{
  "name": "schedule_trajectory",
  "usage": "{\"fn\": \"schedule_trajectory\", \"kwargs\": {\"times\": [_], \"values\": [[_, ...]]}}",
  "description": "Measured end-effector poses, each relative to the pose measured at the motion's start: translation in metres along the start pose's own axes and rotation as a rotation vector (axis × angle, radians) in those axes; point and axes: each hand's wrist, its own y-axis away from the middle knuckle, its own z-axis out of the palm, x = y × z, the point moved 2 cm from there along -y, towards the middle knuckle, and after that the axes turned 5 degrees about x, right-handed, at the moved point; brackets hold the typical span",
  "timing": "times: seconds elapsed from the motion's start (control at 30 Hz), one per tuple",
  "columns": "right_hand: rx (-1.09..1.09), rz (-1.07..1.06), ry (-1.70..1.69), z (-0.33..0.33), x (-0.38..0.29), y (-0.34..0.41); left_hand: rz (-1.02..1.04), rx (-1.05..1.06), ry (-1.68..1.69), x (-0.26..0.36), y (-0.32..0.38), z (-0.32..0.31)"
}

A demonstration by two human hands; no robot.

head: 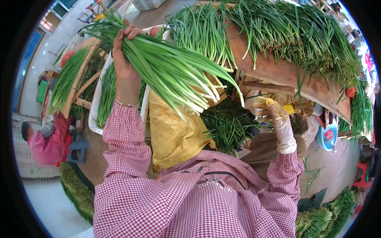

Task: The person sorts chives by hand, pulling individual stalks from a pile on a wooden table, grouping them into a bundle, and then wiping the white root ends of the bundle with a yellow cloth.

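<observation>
My bare left hand (126, 44) grips a bunch of long green leafy stalks, likely garlic chives (169, 68), raised at the upper left with the pale stem ends pointing down and right. My right hand (272, 114), in a thin whitish glove with yellowed fingertips, is raised to the right of the bunch with its fingers bent; whether it holds anything is unclear. A yellow woven sack (172, 134) lies over my lap below the bunch. Between my hands, loose green leaves (229, 122) are heaped low down. More stalks (199, 32) lie on the wooden table ahead.
The wooden table's edge (318, 89) curves across the upper right. A white tub (96, 104) with stalks stands at my left. A light blue basin (326, 135) is at the right. Beyond the tub, a person in pink (44, 148) sits near a blue stool (78, 147).
</observation>
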Motion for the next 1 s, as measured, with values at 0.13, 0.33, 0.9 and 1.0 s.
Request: {"fn": "schedule_trajectory", "kwargs": {"times": [0.13, 0.33, 0.9, 1.0], "values": [[-0.288, 0.178, -0.183, 0.05, -0.049, 0.001, 0.056, 0.042, 0.034, 0.002, 0.018, 0.0], [-0.481, 0.37, -0.161, 0.075, -0.074, 0.003, 0.115, 0.056, 0.045, 0.033, 0.05, -0.02], [0.057, -0.589, 0.323, 0.032, -0.272, -0.217, 0.554, 0.303, -0.012, 0.221, 0.145, -0.142], [-0.037, -0.563, 0.447, 0.106, -0.197, -0.23, 0.601, 0.306, -0.121, 0.237, 0.171, -0.132]]}}
